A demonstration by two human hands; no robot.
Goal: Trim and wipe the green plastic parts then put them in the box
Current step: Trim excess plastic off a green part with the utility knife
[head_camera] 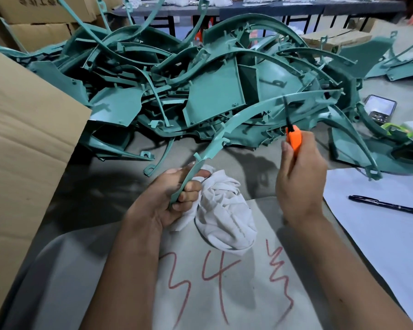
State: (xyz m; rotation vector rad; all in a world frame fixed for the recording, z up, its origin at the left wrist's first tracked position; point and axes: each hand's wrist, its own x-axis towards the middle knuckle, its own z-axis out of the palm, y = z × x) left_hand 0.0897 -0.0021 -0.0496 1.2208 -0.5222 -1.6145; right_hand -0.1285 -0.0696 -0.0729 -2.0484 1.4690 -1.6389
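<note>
One curved green strip (227,129) is in my grip now, pulled clear of the heap of green parts (200,75) that fills the upper middle of the frame. My left hand (174,196) is curled round its near end at lower centre, with a white cloth (224,210) bunched in the same fist. My right hand (298,177), right of centre, is closed round an orange-handled trimming knife (294,136), whose dark blade reaches up to touch the strip's edge.

I judge the strip light and springy: thin moulded plastic, stiff along its flange but liable to flex and whip at the free end under blade pressure. Its glossy face looks slippery, so the cloth in my palm should help the hold. Small tabs and clips stick out along it and look easy to snap, so I would grip the plain band between them, not the tabs.

Its long axis runs from my left fist at lower centre up and to the right, arching over to a far tip at the right of the frame's middle, above the knife. The cardboard box (26,144) stands open along the left edge, near my left hand.
</note>
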